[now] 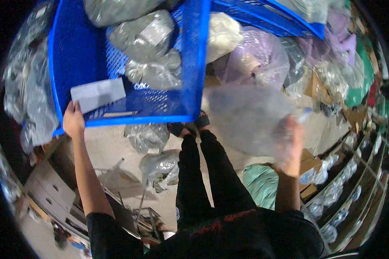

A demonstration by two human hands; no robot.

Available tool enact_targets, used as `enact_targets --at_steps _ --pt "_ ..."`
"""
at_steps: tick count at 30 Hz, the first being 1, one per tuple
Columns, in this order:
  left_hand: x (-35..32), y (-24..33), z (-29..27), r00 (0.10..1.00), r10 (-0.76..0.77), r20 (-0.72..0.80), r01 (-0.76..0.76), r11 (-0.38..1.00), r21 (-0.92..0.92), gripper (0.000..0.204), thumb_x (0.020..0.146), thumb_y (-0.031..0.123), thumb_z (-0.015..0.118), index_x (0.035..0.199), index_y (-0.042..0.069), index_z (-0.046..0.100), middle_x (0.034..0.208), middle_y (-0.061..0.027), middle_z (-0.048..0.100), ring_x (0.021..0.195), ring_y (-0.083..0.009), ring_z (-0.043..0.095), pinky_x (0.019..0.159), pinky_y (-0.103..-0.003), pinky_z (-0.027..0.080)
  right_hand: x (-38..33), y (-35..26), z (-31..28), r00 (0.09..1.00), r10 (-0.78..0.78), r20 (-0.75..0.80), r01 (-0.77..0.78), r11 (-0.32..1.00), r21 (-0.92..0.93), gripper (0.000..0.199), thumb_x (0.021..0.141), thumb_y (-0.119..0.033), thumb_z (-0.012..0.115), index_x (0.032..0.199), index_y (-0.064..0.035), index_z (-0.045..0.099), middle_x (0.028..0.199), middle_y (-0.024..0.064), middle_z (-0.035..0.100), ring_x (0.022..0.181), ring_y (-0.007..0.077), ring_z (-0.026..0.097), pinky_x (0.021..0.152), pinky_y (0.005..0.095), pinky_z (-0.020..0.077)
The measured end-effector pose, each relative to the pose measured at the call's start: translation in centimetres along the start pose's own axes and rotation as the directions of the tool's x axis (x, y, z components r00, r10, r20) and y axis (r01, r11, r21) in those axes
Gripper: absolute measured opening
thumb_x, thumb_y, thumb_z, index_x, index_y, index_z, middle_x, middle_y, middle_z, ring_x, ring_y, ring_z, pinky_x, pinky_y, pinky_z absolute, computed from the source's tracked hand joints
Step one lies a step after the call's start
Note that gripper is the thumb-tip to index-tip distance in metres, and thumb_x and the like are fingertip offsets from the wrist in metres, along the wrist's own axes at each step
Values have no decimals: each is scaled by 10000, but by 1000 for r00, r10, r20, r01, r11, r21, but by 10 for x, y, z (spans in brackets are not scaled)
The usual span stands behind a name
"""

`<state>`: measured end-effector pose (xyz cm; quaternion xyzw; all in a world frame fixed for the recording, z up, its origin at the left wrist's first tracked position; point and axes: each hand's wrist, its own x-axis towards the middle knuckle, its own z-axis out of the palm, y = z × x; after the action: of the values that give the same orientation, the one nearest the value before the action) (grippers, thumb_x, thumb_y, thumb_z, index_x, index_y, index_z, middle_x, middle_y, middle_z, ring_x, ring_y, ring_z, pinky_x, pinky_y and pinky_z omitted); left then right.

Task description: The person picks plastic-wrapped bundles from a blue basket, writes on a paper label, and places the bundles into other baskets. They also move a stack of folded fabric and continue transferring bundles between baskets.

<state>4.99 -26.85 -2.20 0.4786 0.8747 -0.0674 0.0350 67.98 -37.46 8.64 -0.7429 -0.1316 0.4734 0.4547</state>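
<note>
My left hand [73, 119] grips the near left rim of a large blue plastic crate [80, 56]. Inside the crate lie several clear plastic bags [145, 34] of pale folded goods and a flat grey packet [97, 93] close to my fingers. My right hand [291, 140] is raised to the right of the crate and holds a big clear plastic bag [246, 116], blurred by motion. My legs in black trousers [203, 172] stand below the crate.
Two more clear bags [148, 137] lie on the pale floor under the crate. A heap of bagged goods [263, 56] and cardboard fills the upper right. Shelves with bagged items [341, 190] run along the right. A light green bag [261, 183] sits by my right leg.
</note>
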Motion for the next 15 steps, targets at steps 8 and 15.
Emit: enact_targets --at_steps 8,15 --pt "-10 10 -9 998 2 -58 -3 1000 -17 464 992 470 467 1295 171 650 1141 -171 701 1068 -388 657 916 -479 501 133 -18 27 898 -368 242 412 509 -756 595 961 -413 616 1324 55 560 1221 186 661 1093 287 636 972 369 466" --pt "-59 1 -12 950 -205 -237 -139 401 -905 366 1047 308 537 1152 -25 645 1041 -72 709 933 -140 630 837 -291 490 245 34 18 841 -200 504 490 -118 -864 702 919 -336 595 1504 -6 389 1502 272 431 1394 403 422 1147 404 347"
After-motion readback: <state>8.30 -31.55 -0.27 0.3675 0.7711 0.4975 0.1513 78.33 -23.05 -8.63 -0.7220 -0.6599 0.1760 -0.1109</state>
